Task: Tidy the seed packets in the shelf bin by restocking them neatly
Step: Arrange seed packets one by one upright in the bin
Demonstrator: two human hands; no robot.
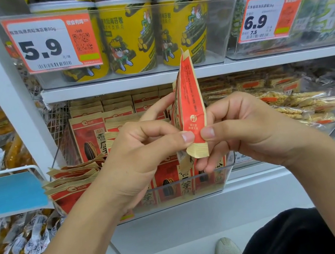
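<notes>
A white shelf unit [124, 85] fills the view, with yellow tubs [129, 37] in a clear tray on the upper level and, below them, a clear shelf bin [222, 181] of red-and-tan seed packets [88, 137], some upright at the far side and others lying tilted in a loose stack at its near left. In front of the bin, both hands grip one seed packet [191, 105] held upright and edge-on. The left hand [142, 153] and the right hand [248, 126] each pinch its lower end between thumb and curled fingers, thumbs almost touching.
</notes>
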